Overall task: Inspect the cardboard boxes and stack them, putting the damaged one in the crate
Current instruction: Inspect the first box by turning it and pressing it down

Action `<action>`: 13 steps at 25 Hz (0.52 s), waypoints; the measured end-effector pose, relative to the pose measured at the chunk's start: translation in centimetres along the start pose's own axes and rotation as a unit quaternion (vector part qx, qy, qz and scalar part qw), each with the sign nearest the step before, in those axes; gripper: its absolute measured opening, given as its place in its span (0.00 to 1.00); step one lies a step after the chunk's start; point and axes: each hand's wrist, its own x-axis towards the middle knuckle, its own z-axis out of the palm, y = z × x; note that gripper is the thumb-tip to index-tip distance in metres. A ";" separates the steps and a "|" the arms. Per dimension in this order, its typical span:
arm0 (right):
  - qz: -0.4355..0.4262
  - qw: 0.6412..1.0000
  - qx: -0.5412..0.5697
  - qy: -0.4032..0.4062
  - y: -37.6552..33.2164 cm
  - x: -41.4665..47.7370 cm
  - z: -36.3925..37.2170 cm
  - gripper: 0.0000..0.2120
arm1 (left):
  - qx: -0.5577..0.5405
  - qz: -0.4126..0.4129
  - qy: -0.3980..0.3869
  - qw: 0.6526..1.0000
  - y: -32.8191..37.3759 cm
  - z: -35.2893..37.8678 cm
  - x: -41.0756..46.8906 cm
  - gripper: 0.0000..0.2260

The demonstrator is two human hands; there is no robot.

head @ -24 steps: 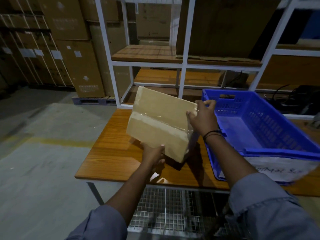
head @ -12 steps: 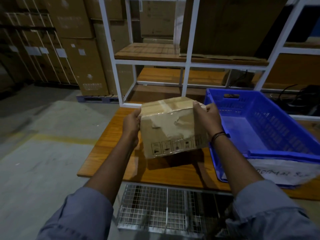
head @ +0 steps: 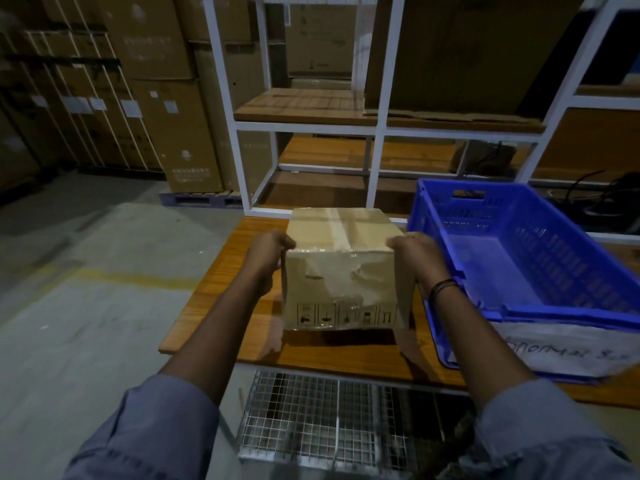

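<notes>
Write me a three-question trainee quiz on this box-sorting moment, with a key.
1. Fill in: the crate stands on the table to the box's ____ side.
2. True or false: a box already lies in the crate.
3. Which hands grip the box? A) left only B) right only C) both

Key
1. right
2. False: no box shows inside it.
3. C: the left hand and right hand grip its top edge at opposite sides.
</notes>
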 end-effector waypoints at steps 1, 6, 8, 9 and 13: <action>0.018 0.999 -0.031 -0.019 0.6 0.4 0.0 0.06 | 0.019 -0.014 -0.002 1.000 -0.4 -0.1 0.0 0.08; 0.050 0.983 -0.170 -0.040 2.7 0.6 1.1 0.25 | 0.148 -0.041 -0.046 0.987 -2.7 0.3 0.3 0.08; 0.049 0.976 -0.208 -0.039 3.6 0.1 1.6 0.33 | 0.185 -0.032 -0.052 0.981 -3.9 0.1 0.8 0.06; 0.040 0.974 -0.220 -0.035 3.7 -0.4 1.7 0.35 | 0.201 -0.021 -0.047 0.978 -4.2 0.1 1.2 0.10; -0.011 0.971 -0.222 -0.087 3.3 -2.2 3.1 0.29 | 0.510 0.065 -0.077 0.854 -3.8 2.5 0.4 0.32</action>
